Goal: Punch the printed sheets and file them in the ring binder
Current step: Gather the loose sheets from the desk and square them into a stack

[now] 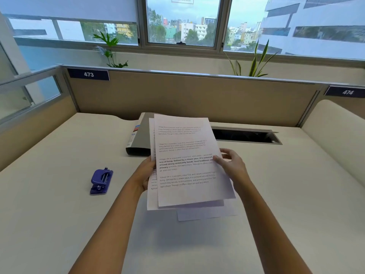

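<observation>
We see the left hand [145, 173] gripping the left edge of the printed sheets [187, 161], its fingertips hidden behind the paper. The right hand [232, 165] pinches the right edge, thumb pressed on the printed face and fingers curled behind.

The sheets are held above the desk [59, 214], between us and the partition [187, 95]. Their long axis runs away from us, the top edge leaning back and slightly left, and the text reads upright to us. The front sheet sits askew on those behind it, whose edges show at left and below.

A loose sheet [197, 215] lies flat on the desk beneath the held stack.

Behind the sheets lies the grey ring binder [140, 139], closed and flat, labelled spine facing left, long axis also running away from us; we cannot tell what it holds.

The purple hole punch [101, 180] sits on the desk well to the left.

To the right of the binder a cable slot [245, 135] opens in the desk, dark inside.
</observation>
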`<state>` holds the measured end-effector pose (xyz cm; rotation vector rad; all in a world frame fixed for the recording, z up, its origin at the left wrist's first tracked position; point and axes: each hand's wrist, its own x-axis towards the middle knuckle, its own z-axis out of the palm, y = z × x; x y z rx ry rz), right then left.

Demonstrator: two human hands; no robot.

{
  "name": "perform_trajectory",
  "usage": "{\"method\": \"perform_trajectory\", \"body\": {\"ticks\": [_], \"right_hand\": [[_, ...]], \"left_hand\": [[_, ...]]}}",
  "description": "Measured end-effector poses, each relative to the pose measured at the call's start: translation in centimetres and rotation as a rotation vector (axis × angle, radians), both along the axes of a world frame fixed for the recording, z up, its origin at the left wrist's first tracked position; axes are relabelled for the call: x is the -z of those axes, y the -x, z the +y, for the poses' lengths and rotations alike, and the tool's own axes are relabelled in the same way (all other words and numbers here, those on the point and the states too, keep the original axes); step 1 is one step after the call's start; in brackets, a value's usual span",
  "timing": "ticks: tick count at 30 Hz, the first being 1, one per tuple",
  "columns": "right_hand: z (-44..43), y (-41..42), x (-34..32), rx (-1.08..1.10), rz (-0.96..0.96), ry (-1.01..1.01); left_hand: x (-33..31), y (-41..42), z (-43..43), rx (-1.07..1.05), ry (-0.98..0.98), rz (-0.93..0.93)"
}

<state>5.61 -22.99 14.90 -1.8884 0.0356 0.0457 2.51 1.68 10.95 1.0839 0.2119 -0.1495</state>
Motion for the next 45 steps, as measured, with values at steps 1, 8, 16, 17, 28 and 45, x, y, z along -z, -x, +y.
{"method": "perform_trajectory", "body": {"ticks": [1,8,16,17,28,45], "right_hand": [[0.0,-0.2,0.2,-0.023,0.045,-0.028],[0.0,-0.2,2.6,-0.248,0.266,-0.455],[0.2,-0.2,3.0,-0.233,0.104,-0.373],[0.1,-0.2,2.7,-0.229,0.098,-0.390],[-5.0,-2.1,0.7,-0.143,0.016,-0.376],[-14.7,-5.3,2.1,-0.012,-0.316,-0.338]], "left_hand": [[-0.1,0.0,0.0,0.004,0.000,0.003],[-0.4,-0.4,-0.3,0.118,-0.106,-0.025],[-1.3,-1.6,-1.6,-0.008,-0.198,0.021],[-1.5,-1.8,-1.9,-0.025,-0.238,-0.005],[-3.5,-4.5,-8.5,-0.088,-0.414,-0.180],[-4.0,-8.8,-20.5,-0.143,-0.463,-0.324]]}}
